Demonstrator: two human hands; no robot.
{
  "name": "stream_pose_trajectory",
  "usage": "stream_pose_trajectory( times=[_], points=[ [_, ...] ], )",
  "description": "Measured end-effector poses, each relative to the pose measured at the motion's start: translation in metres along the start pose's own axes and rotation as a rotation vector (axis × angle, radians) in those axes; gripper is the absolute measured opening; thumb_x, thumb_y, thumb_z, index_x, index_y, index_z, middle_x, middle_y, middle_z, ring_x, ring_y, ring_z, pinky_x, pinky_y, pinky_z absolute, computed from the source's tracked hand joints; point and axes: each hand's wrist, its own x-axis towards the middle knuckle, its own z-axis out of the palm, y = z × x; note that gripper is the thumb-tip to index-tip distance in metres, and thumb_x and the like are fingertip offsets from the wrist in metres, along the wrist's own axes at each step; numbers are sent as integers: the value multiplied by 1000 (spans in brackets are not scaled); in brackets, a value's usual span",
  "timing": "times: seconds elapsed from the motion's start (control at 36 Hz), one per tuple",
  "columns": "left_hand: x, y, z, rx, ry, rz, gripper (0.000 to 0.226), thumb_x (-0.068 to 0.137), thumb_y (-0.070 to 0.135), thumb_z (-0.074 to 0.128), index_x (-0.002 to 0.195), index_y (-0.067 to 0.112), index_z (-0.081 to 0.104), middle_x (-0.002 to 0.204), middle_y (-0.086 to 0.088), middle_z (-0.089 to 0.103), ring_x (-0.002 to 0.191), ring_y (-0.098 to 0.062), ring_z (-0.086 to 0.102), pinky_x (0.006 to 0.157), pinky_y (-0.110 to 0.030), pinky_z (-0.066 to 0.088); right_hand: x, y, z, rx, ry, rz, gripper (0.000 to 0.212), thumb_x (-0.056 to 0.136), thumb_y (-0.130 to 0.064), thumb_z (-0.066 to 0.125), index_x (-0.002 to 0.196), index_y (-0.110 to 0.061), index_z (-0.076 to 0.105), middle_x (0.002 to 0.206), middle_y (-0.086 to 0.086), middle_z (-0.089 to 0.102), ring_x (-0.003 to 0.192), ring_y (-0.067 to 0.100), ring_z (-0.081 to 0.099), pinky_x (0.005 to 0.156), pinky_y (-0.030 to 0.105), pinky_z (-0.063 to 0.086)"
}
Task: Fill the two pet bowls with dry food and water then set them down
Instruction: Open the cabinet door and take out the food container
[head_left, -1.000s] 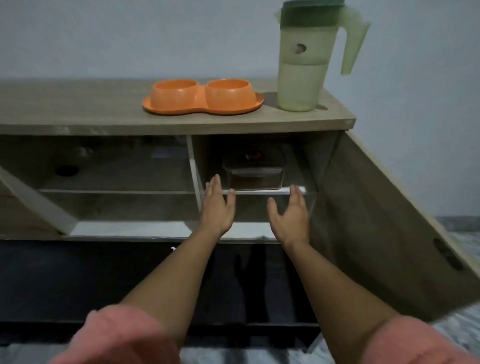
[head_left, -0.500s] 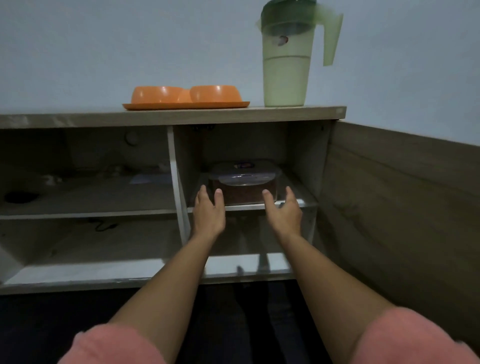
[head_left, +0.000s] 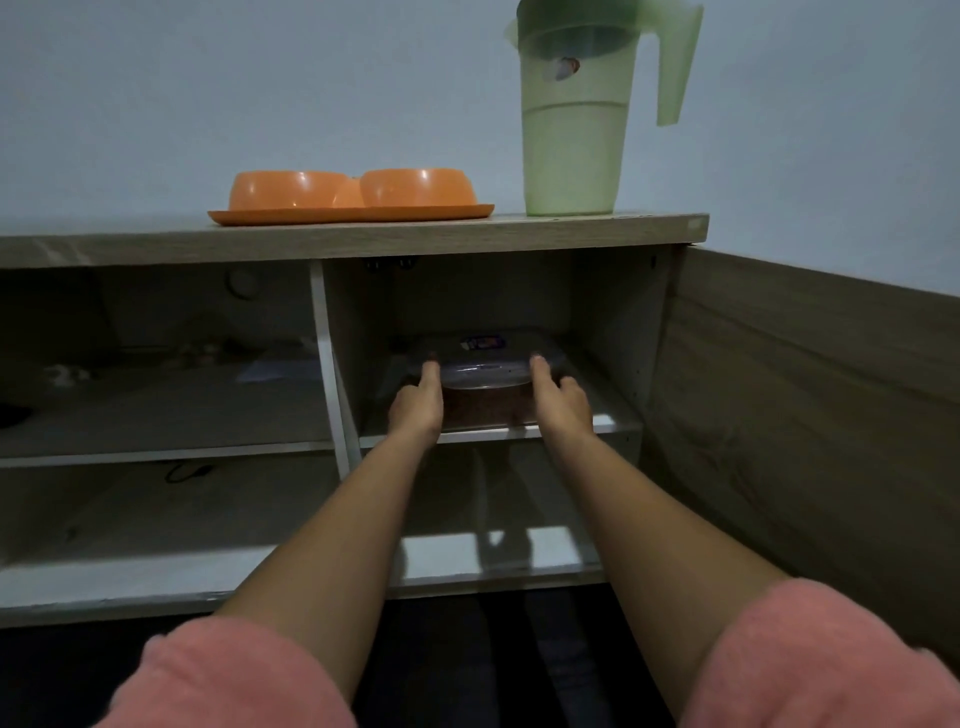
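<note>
Reaching forward out of pink sleeves (head_left: 234, 680), both bare arms stretch into the right-hand compartment of an open wooden cabinet (head_left: 800, 415). The left hand (head_left: 418, 402) and right hand (head_left: 561, 397) clasp the two ends of a clear lidded container (head_left: 483, 364) of brown dry food, resting on the middle shelf (head_left: 615, 423) — thumbs on the lid. Left of the hands, past a white divider (head_left: 330, 384), lie dim shelves. Above the hands, on the counter (head_left: 156, 244), stands the orange double pet bowl (head_left: 353, 195); the green water pitcher (head_left: 576, 130) stands just beside it — against a plain pale wall (head_left: 208, 78).
</note>
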Motion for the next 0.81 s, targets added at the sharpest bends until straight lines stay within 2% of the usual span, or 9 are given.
stream_pose_trajectory(
  times=[0.14,0.25,0.33,0.53,0.58,0.64,0.72,0.81],
  points=[
    [5,-1,4,-83,6,-39,62,100,52,28,133,4,51,126,-19,58,114,-33,57,90,-39,43,6,-4,2,-28,2,16,70,94,-58,37,147,-12,30,148,12,38,134,30,39,107,40,33],
    [3,-2,5,-151,11,-42,61,99,53,28,131,7,52,119,-17,59,105,-30,58,88,-39,44,2,-4,3,-20,-7,9,67,96,-53,37,149,-14,24,150,11,36,136,30,37,107,40,32],
    [-5,-2,5,-179,56,-58,63,97,56,28,133,10,50,124,-16,57,110,-31,56,96,-43,45,-6,-4,4,-11,9,11,70,96,-53,38,151,-15,18,153,10,32,140,29,32,111,37,28],
    [-46,6,-7,-192,81,-113,56,100,48,30,143,15,42,136,-18,49,121,-33,48,98,-42,38,-49,-9,3,60,53,93,69,93,-54,43,151,-25,20,149,10,37,134,30,39,110,44,33],
    [-62,13,-14,-188,83,-146,52,100,45,31,140,15,45,133,-17,50,113,-30,49,88,-37,36,-64,-16,-2,62,76,137,67,93,-52,45,149,-23,22,148,9,38,133,30,40,108,41,33],
    [-79,23,-20,-178,74,-160,46,101,41,32,134,16,51,121,-11,53,100,-22,45,80,-32,30,-81,-26,-7,62,108,174,62,93,-51,46,146,-23,29,143,9,44,128,28,45,106,38,35],
    [-106,37,-32,-186,77,-222,42,99,39,36,127,15,56,109,-5,51,97,-19,44,80,-29,30,-107,-41,-15,61,139,223,56,93,-48,47,140,-22,36,135,8,51,122,27,49,101,34,37],
    [-133,58,-52,-180,81,-306,42,97,40,39,122,13,59,115,-12,59,101,-24,50,81,-32,35,-134,-68,-26,55,143,264,53,93,-44,49,139,-20,38,134,8,53,122,26,50,99,29,36]
  ],
)
